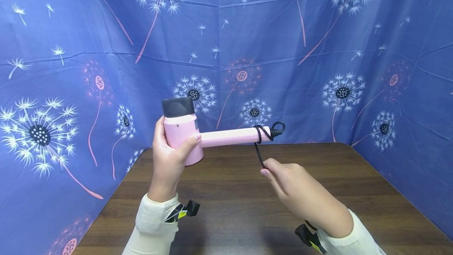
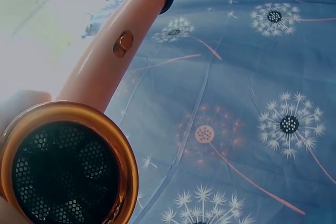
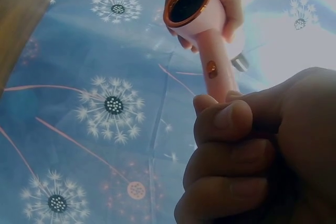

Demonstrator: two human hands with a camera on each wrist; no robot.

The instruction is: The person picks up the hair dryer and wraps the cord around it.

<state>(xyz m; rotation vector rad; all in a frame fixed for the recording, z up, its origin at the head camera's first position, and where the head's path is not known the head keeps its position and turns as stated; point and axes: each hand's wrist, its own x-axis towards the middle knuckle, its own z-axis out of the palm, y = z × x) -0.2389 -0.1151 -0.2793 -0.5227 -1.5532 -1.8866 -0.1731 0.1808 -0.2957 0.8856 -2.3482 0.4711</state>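
My left hand grips a pink hair dryer by its barrel, above the table. Its black nozzle points up and its handle reaches out to the right. In the left wrist view the copper-rimmed rear grille and a copper-coloured switch show. A black cord loops round the handle's end and runs down to my right hand, which pinches it between thumb and forefinger. The other fingers of that hand are curled; what lies inside them is hidden.
A dark brown wooden table lies below both hands. Blue cloth printed with dandelions hangs behind it and at both sides. Each sleeved wrist carries a small black camera mount.
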